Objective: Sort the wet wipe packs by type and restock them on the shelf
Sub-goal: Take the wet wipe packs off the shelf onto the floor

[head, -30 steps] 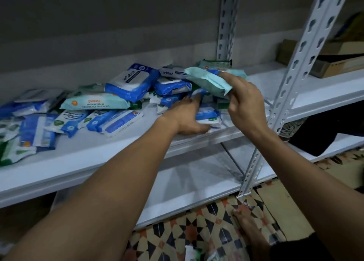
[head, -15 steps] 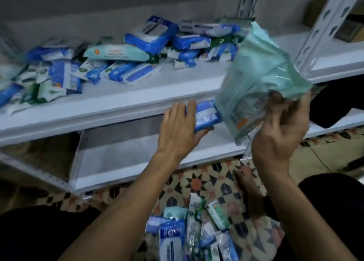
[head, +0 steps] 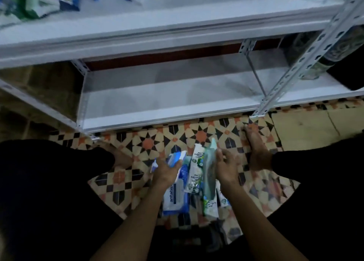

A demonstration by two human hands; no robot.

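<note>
Both hands are down over a heap of wet wipe packs on the patterned floor between my legs. My left hand grips a small blue pack. My right hand holds a long teal pack on edge, thumb side against it. Under them lie a large blue-and-white pack and a white-green pack. Other packs, blurred, lie on the upper shelf at the top edge.
The white lower shelf stands bare just above the floor. A perforated metal upright crosses at the right. My bare feet and dark trouser legs flank the heap. A dark object sits at the far right of the lower shelf.
Both hands have come down from the upper shelf to the floor heap, carrying the blue and teal packs. The view has tipped downward.
</note>
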